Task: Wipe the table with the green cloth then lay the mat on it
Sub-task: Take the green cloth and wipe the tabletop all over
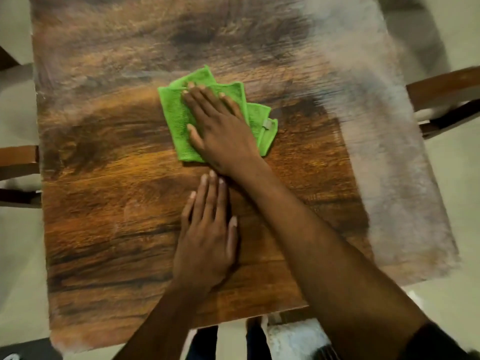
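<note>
Pressing flat on the green cloth (179, 120), the right hand (220, 131) lies with fingers straight and spread, palm down, pinning the folded microfibre square to the wooden table (117, 178) near its middle. The left hand (207, 237) rests just nearer the person than the cloth, also flat with fingers straight and close together, holding nothing; its fingertips lie right beside the right wrist. Neither hand grips the cloth.

The step in hand looks like wiping. Beyond the cloth on its right side, the table top shows a pale, hazy band running to the far corner; whether that is dust, residue or glare cannot be told. To wipe well, keep the palm's weight even over the whole cloth so no folded corner lifts, the tagged corner on its right especially, and work in overlapping passes out from the cloth's present spot to each table edge. The left hand would do better braced clear of the wiping path.

Chair parts (441, 84) stand beside the table. No mat is in view.
</note>
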The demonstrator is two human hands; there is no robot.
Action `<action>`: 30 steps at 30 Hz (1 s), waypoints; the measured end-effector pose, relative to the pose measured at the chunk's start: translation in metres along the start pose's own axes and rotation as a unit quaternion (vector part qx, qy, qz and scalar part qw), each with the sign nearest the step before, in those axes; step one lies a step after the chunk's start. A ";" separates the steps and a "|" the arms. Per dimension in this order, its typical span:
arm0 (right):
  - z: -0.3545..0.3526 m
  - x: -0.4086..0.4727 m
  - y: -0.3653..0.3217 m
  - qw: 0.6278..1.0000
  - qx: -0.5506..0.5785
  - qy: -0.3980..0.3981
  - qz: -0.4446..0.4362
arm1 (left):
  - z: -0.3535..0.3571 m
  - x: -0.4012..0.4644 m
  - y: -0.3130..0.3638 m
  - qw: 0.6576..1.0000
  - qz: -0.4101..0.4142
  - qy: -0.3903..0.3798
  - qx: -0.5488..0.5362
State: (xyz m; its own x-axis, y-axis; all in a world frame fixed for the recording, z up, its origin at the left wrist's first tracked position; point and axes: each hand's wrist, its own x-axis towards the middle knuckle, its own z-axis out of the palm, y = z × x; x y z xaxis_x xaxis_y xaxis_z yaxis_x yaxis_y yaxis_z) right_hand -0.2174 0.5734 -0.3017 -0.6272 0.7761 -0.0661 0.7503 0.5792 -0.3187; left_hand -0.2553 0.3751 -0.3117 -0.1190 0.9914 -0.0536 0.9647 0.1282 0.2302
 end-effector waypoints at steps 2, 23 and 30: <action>-0.007 -0.058 0.037 0.999 -0.025 0.031 0.027 | 0.003 -0.001 0.003 1.000 0.014 0.003 -0.006; -0.018 -0.195 0.109 0.985 -0.084 0.066 0.134 | 0.016 -0.003 0.001 0.999 0.031 0.027 -0.005; -0.007 -0.314 0.101 0.985 -0.058 0.038 0.160 | 0.017 -0.003 -0.001 0.999 0.023 0.002 -0.030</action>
State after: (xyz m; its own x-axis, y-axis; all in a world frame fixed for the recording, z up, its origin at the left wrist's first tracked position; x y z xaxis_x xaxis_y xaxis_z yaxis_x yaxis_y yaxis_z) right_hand 0.0570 0.3899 -0.3062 -0.3398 0.9376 -0.0734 0.9290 0.3225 -0.1816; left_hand -0.2522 0.3714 -0.3282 -0.0756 0.9964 -0.0386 0.9530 0.0836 0.2911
